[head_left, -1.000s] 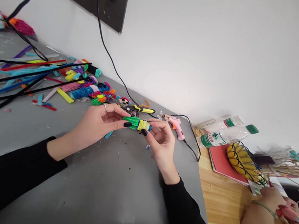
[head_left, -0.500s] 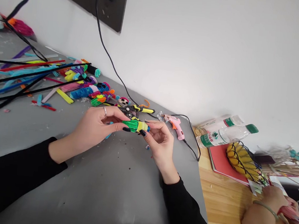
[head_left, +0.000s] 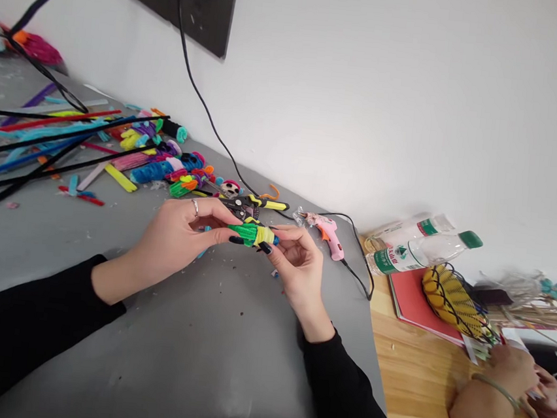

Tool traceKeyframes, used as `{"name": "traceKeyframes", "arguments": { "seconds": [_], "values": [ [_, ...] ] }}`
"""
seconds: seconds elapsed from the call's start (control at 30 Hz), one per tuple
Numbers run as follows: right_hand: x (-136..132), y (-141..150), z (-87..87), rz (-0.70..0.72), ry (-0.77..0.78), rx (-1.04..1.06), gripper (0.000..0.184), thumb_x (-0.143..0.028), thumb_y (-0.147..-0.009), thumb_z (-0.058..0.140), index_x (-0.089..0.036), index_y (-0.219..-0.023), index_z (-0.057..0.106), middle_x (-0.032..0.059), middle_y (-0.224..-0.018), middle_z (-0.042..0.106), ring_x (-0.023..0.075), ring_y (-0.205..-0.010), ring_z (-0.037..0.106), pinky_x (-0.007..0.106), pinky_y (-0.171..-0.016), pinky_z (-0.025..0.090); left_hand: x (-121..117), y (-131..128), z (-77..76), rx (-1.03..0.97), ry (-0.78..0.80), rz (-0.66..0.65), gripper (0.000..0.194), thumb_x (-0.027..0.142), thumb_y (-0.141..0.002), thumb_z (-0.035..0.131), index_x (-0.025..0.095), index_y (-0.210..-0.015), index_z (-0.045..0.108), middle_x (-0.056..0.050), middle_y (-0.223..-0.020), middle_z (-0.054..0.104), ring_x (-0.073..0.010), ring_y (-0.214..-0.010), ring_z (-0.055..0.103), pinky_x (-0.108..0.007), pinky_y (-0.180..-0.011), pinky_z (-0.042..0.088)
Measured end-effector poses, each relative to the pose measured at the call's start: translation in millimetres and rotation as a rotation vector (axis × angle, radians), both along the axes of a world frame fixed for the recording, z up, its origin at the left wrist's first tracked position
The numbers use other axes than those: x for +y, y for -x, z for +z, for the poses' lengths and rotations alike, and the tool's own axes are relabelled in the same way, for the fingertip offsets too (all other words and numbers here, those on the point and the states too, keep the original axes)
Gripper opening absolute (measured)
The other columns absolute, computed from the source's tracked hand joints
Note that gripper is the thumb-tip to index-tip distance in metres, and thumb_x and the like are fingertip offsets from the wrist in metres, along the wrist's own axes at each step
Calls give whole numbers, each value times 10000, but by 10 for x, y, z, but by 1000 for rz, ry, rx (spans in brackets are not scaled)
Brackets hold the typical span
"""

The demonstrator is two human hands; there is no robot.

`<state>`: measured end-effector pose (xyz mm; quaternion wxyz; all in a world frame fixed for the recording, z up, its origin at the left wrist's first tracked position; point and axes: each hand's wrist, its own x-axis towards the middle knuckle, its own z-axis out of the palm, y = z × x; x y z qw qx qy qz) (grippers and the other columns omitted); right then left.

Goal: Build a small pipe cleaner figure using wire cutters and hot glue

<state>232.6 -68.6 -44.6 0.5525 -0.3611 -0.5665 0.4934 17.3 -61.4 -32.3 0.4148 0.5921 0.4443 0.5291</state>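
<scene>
Between my hands is a small pipe-cleaner figure (head_left: 262,235), green at the left, yellow in the middle and blue at the right. My left hand (head_left: 185,233) pinches its green end between thumb and forefinger. The blue end sits between the thumb and fingers of my right hand (head_left: 301,257). Just behind them on the grey table lie wire strippers (head_left: 266,204) with yellow and black handles. A pink glue gun (head_left: 329,235) rests to the right of the strippers, its cord running back along the wall.
Loose pipe cleaners (head_left: 53,141) and several finished pipe-cleaner pieces (head_left: 151,169) cover the table's left. On the wooden table (head_left: 414,386) at right are a plastic bottle (head_left: 417,252), a red notebook (head_left: 411,291) and a yellow basket (head_left: 447,301). A co-worker's hands (head_left: 511,373) are there.
The figure has tilted slightly in my fingers and shifted a little, with both hands still on it. At right, the pink thing in the co-worker's hands has gone out of sight.
</scene>
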Motion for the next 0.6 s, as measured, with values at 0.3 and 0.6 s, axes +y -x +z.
{"name": "traceKeyframes", "arguments": {
  "seconds": [0.3,0.6],
  "values": [
    [-7,-4,32,25,-48,-110,357,-415,-889,839,-278,-1182,688,69,-1210,718,193,-1032,726,371,-950,644,23,6,23,-41,74,-32,155,366,-762,825,237,-831,775,-43,-886,840,-260,-835,795,-367,-787,678],
    [12,-38,42,-18,-231,-181,220,-238,-933,786,-300,-1144,785,60,-1154,690,174,-1051,679,304,-893,627,1,19,43,-45,113,-62,168,335,-810,793,205,-914,767,-55,-957,841,-226,-883,791,-331,-821,666]
  ]
}}
